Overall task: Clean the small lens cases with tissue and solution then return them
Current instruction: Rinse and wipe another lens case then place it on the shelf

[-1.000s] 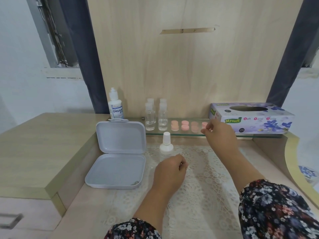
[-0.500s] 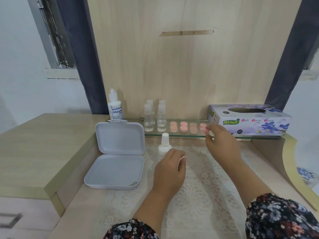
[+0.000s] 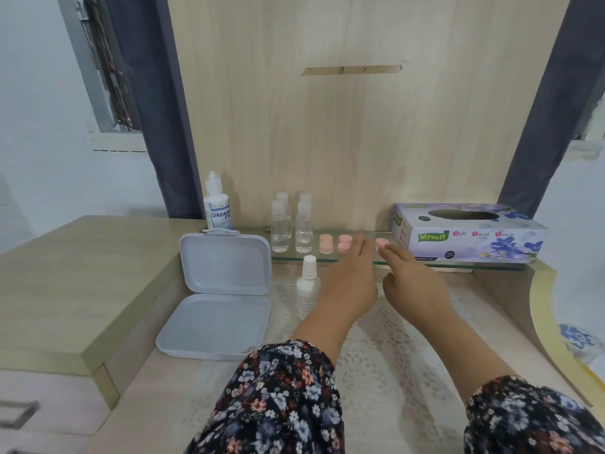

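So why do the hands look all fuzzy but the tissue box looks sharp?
In the head view, the left hand and right hand are smeared by motion blur near the pink lens cases, while the tissue box keeps readable print; the wide lens also bends the desk edges, and the drawer handle in the corner is blurred.

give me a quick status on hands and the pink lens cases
Left hand open, reaching the glass shelf. Right hand fingertips at the rightmost pink case. Small dropper bottle stands beside the left wrist.
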The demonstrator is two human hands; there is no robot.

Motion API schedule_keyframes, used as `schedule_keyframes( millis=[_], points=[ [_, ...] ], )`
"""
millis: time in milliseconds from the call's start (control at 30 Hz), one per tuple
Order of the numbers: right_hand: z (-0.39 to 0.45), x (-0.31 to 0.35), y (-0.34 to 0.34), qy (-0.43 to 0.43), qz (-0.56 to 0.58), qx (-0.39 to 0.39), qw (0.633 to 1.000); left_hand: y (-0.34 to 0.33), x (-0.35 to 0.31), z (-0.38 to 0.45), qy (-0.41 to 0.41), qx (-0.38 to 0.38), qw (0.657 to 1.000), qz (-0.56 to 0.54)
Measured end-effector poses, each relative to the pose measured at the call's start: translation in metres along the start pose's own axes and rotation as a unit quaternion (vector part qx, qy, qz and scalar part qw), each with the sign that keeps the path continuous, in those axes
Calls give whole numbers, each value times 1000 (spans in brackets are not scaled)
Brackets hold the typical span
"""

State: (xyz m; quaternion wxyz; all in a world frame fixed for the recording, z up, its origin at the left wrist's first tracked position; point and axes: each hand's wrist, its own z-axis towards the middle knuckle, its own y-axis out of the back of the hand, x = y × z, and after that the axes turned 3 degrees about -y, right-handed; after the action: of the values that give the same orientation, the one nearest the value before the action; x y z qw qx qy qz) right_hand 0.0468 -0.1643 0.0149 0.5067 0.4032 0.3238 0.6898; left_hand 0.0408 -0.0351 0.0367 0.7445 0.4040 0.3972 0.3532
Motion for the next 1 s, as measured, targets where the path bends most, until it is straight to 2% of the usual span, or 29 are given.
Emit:
schedule_keyframes(
  millis=[500, 667, 800, 1000],
  points=[
    [2, 0, 9, -9, -12, 17, 1000, -8, -10, 0, 30, 20, 999, -21],
    [1, 7, 12, 6, -10, 13, 1000, -2, -3, -1, 74, 9, 996, -44],
    [4, 21, 10, 34, -16, 46, 998, -1, 5, -2, 108, 7, 994, -27],
    [7, 28, 11, 44, -26, 56, 997, 0, 9, -3, 100, 10, 995, -3]
  ],
)
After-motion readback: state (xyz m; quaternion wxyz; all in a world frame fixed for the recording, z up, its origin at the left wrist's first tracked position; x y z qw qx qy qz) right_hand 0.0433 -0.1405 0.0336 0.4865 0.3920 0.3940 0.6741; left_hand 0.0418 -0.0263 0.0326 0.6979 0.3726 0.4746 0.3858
